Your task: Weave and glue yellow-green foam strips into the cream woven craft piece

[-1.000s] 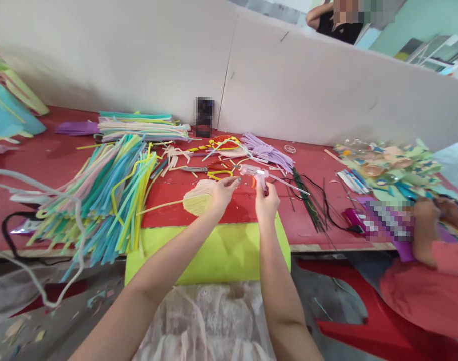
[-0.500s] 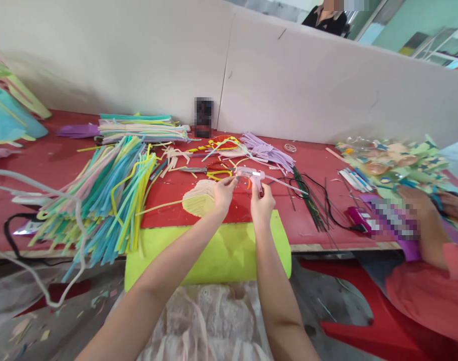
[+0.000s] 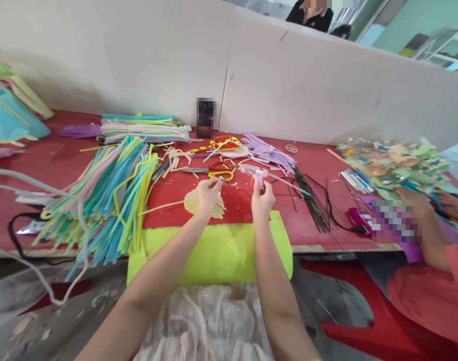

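Note:
My right hand (image 3: 263,200) is closed around the handle of a small pink glue gun (image 3: 256,173). A long pale glue stick (image 3: 289,185) sticks out of the gun's back end, and the nozzle points left. My left hand (image 3: 208,195) is pinched, with something small and greyish at the fingertips that I cannot make out. Below it on the red table lies a cream-yellow leaf-shaped piece (image 3: 191,203) made of fuzzy stems, partly hidden by the hand. One long stem (image 3: 163,206) runs from it to the left. Scissors (image 3: 194,170) and yellow-handled pliers (image 3: 222,175) lie just beyond.
Bundled coloured fuzzy stems (image 3: 101,200) cover the left side. Purple stems (image 3: 270,153) lie at the back, and thin dark green wires (image 3: 311,205) and a black cord (image 3: 328,203) on the right. A lime-green sheet (image 3: 214,255) hangs over the front edge. A co-worker's arm (image 3: 434,235) is at right.
My left hand has moved left and down, away from the glue gun's nozzle and over the leaf-shaped piece. My right hand stays almost in place with the glue gun.

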Tool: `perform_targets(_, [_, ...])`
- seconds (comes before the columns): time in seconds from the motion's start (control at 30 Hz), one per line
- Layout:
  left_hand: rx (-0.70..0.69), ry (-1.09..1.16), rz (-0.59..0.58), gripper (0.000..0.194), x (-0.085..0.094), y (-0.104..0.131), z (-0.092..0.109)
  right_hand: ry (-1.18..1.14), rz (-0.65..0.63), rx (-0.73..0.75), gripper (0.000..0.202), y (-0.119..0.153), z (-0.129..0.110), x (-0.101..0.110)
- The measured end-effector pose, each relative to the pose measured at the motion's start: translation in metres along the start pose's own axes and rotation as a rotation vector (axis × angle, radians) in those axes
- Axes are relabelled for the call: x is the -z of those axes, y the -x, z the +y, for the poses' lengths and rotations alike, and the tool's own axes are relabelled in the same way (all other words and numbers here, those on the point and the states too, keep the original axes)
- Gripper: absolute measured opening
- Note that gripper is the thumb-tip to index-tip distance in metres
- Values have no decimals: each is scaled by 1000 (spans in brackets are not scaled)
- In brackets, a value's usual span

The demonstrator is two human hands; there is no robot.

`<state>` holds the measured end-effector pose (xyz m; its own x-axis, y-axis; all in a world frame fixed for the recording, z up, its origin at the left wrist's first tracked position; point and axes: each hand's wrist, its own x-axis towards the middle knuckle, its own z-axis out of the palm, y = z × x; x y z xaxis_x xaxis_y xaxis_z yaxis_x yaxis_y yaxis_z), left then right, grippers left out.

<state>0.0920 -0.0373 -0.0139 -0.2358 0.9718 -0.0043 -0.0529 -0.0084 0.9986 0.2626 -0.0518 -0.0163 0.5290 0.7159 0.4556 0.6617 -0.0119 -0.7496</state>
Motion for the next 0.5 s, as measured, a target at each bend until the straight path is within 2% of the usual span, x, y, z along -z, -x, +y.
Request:
perform_targets(0.17, [-100, -52, -80, 24, 82, -25, 12, 16, -12, 16, 46, 2, 9, -11])
perform_targets(0.23, [-139, -49, -166, 26, 112, -31, 16, 25, -11, 22, 47, 2, 11, -14])
perform_targets(0.3, [-190, -45, -265, 29, 134, -30, 18, 38, -9, 27, 48, 2, 13, -15])
perform_targets(0.4, [-255, -66, -402, 39, 143, -25, 18, 60, -12, 33, 50, 1, 15, -17])
perform_targets(0.5, [-305, -144, -506, 43, 125, -22, 15, 83, -24, 31, 49, 2, 17, -18])
